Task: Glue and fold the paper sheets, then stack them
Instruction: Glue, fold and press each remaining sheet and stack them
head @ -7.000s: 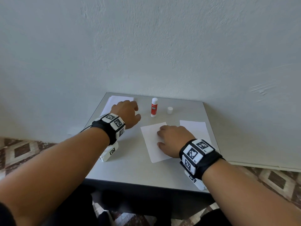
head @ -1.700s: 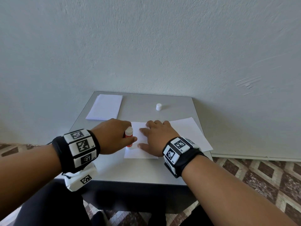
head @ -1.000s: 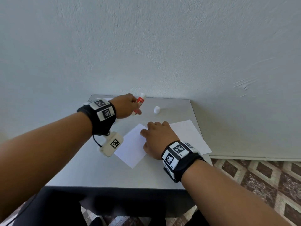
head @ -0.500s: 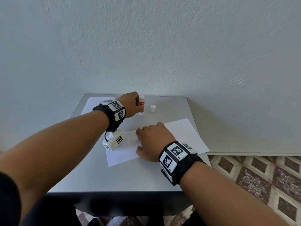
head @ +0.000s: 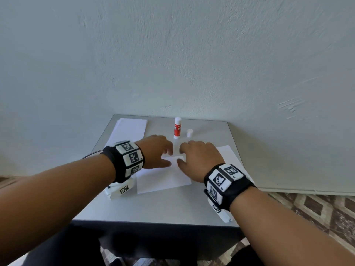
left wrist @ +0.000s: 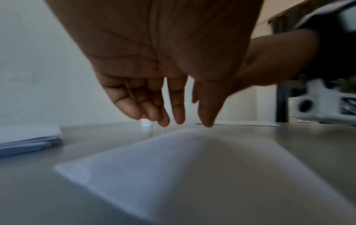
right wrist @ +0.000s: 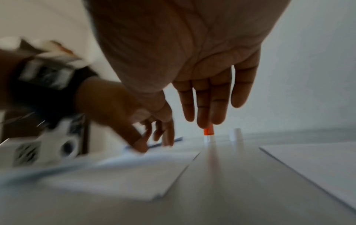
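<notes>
A white paper sheet [head: 163,178] lies in the middle of the grey table [head: 153,210]. My left hand [head: 156,151] hovers over its far left part with fingers straight and holds nothing; in the left wrist view the left hand [left wrist: 169,109] is just above the sheet [left wrist: 192,175]. My right hand [head: 197,156] is over the sheet's far right part, fingers relaxed. The red and white glue stick [head: 177,128] stands upright and uncapped at the back, its white cap [head: 189,133] beside it on the right.
A stack of white folded sheets [head: 128,129] lies at the back left corner. Another flat sheet [head: 229,153] lies at the right, partly under my right arm. A plastered wall rises right behind the table. Patterned floor shows at the right.
My left hand set the glue stick upright at the back by the cap, let it go and came back to the sheet. The right hand stayed on the sheet.
</notes>
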